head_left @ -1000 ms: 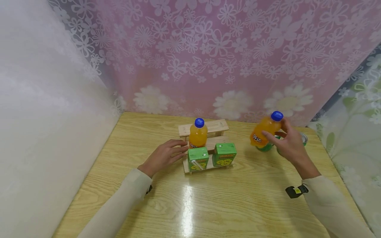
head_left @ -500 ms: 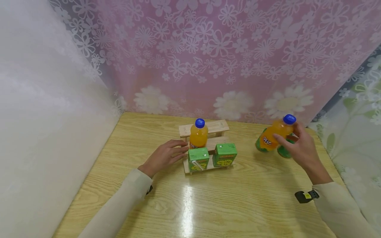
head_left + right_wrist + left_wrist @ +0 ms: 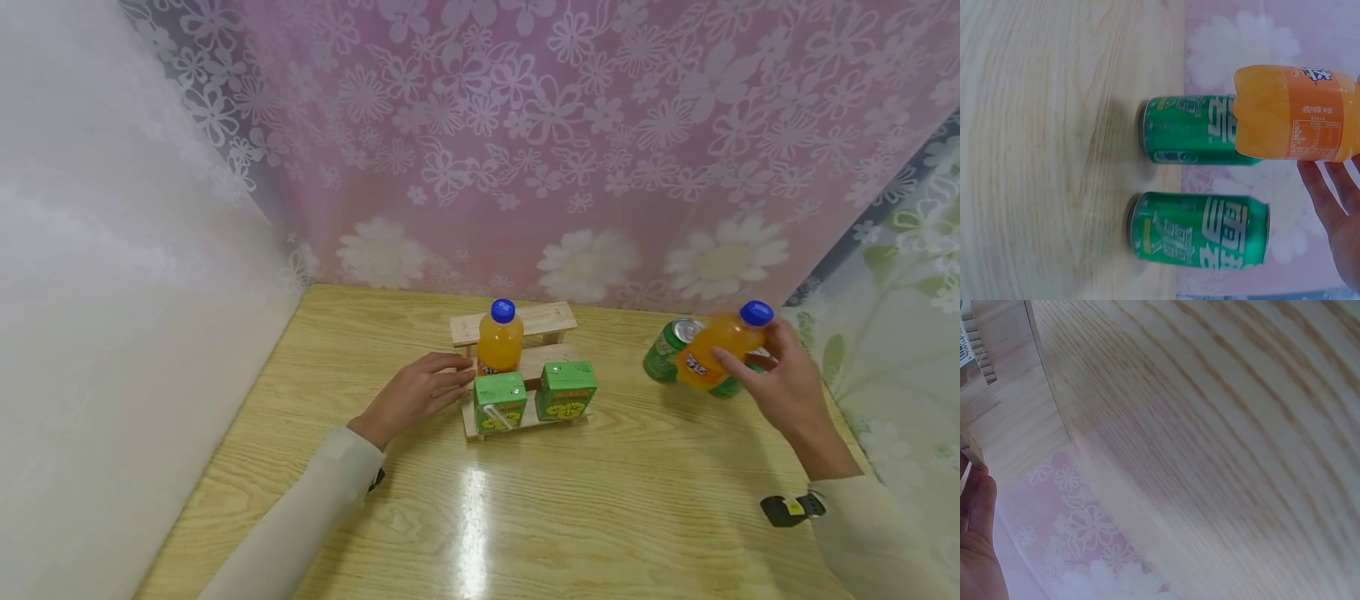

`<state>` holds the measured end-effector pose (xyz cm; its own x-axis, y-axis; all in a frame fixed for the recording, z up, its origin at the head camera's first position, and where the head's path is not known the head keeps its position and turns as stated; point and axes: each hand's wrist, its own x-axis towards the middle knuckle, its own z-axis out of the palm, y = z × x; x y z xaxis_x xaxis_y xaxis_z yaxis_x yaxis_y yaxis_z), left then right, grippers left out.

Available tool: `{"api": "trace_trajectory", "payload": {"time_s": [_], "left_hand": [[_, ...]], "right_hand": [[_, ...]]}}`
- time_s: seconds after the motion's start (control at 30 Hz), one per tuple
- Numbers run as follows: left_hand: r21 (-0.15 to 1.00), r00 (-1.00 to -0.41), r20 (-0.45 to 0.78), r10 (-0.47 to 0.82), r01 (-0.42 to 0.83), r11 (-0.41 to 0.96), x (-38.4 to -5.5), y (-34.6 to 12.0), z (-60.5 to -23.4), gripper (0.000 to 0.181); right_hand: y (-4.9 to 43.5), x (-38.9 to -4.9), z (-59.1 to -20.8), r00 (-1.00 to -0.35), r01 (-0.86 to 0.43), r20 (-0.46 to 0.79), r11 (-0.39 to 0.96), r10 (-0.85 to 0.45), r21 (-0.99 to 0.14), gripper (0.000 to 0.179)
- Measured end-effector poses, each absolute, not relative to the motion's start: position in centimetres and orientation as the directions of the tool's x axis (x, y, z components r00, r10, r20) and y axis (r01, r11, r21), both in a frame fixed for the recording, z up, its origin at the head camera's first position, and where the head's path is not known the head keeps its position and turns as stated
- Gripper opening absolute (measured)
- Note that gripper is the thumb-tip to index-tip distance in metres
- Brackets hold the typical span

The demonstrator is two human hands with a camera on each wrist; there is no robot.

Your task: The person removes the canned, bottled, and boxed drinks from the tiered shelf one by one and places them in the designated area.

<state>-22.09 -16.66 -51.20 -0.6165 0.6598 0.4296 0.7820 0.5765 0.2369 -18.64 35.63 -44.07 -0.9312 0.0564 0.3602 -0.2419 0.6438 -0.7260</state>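
Observation:
My right hand (image 3: 795, 396) grips an orange soda bottle (image 3: 716, 350) with a blue cap, near its upper part. The bottle tilts and hangs off the table in front of the cans. In the right wrist view, two green soda cans (image 3: 1204, 228) stand side by side below the bottle (image 3: 1291, 115), which overlaps one of them. My left hand (image 3: 412, 393) touches the left side of a stepped wooden rack (image 3: 547, 317) with fairly straight fingers. On the rack stand another orange soda bottle (image 3: 501, 340) and two green drink cartons (image 3: 567, 392), one with a straw on its front.
The wood-grain table (image 3: 570, 500) reaches back to a pink flowered curtain (image 3: 480, 150). A white wall covering (image 3: 135, 292) borders the left side, and a flowered cloth (image 3: 900, 333) the right.
My right hand has carried the bottle to the right and slightly nearer to me. More of the left can now shows. The left hand and the rack have stayed put.

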Motion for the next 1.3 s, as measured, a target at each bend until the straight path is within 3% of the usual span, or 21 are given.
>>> {"api": "trace_trajectory", "payload": {"time_s": [0.27,0.63,1.3], "left_hand": [[0.241,-0.615,0.435,0.658,0.783,0.573,-22.1,-16.6,-51.3,0.036],[0.251,-0.623,0.425,0.657,0.778,0.576,-22.1,-16.7,-51.4,0.037],[0.270,-0.630,0.423,0.651,0.773,0.573,-22.2,-16.7,-51.5,0.037]], "right_hand": [[37.1,-17.9,-44.8,-0.936,-0.203,0.337,0.626,0.101,-0.753,0.064],[39.1,-16.6,-45.9,-0.943,-0.142,0.295,0.617,0.154,-0.774,0.074],[42.3,-14.9,-47.8,-0.931,-0.057,0.261,0.607,0.253,-0.792,0.064]]}}
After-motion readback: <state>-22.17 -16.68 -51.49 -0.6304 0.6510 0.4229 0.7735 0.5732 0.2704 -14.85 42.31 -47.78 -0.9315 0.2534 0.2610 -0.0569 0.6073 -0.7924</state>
